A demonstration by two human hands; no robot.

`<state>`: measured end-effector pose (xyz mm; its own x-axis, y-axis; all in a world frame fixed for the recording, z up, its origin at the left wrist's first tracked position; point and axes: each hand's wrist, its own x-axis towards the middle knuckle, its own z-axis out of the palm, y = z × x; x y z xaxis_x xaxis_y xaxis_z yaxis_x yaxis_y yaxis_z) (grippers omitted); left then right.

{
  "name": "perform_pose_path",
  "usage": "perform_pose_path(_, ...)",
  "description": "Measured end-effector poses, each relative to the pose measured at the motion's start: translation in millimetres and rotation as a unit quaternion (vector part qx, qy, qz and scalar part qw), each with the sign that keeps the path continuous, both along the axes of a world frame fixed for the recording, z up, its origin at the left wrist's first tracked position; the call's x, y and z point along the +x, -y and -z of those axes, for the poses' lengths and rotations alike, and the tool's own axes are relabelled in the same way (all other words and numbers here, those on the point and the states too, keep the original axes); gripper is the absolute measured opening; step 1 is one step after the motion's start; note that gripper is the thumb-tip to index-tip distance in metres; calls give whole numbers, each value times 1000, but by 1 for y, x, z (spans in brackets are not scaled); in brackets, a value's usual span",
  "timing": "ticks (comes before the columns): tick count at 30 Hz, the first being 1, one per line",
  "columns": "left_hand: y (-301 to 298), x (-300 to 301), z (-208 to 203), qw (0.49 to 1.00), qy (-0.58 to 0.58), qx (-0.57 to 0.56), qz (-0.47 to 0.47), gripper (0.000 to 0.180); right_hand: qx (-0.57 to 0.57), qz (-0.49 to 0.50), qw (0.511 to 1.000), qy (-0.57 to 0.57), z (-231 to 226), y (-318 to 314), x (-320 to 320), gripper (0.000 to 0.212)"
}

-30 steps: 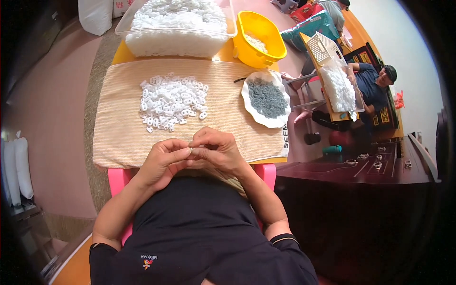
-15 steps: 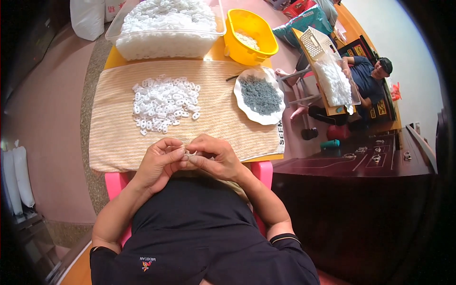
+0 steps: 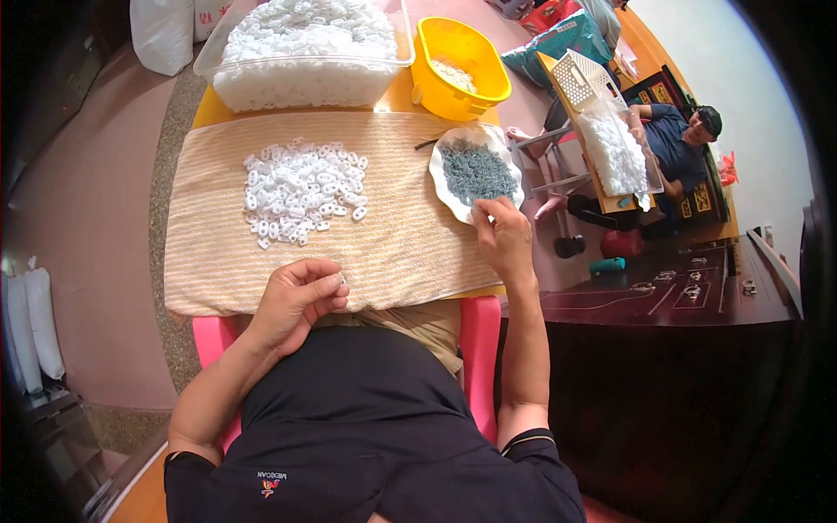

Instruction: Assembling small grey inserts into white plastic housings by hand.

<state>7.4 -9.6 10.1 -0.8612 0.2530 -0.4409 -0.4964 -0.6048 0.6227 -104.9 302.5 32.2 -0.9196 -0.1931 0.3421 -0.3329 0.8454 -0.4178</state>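
My left hand (image 3: 303, 296) hovers at the near edge of the towel, thumb and forefinger pinched on a small white plastic piece (image 3: 342, 279) that is mostly hidden. My right hand (image 3: 506, 237) is at the near rim of a white scalloped plate (image 3: 447, 193), its fingertips pressed together beside the heap of small dark grey parts (image 3: 478, 170). Whatever those fingertips hold is hidden. A pile of white oval plastic pieces with two holes (image 3: 303, 190) lies on the striped beige towel (image 3: 401, 253), beyond my left hand.
A clear tub (image 3: 305, 83) full of white pieces and a yellow basin (image 3: 460, 74) with pale bits inside stand at the back. A black strip (image 3: 425, 144) lies by the plate. At the right, another person (image 3: 676, 148) sits at a table with a white heap (image 3: 615, 152).
My right hand has left my left hand and moved right and away from me to the plate's rim. My left hand has stayed in place, still pinching the small piece.
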Motion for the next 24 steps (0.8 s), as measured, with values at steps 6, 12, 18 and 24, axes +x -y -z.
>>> perform_pose_path(6, -1, 0, -1, 1000, 0, -6, 6, 10, 60, 13, 998, 33, -1, 0, -17, 19)
perform_pose_path(12, -3, 0, 0, 1000, -6, -3, 12, 9, 73, -5, 993, 93, -4, 2, -28, 18)
perform_pose_path(18, -2, 0, 0, 1000, -9, -10, 20, 11, 57, -9, 995, 78, 1, 4, -34, 12)
perform_pose_path(24, -2, 0, -1, 1000, -3, -13, 22, 11, 70, -14, 994, 77, 6, 0, -36, 14)
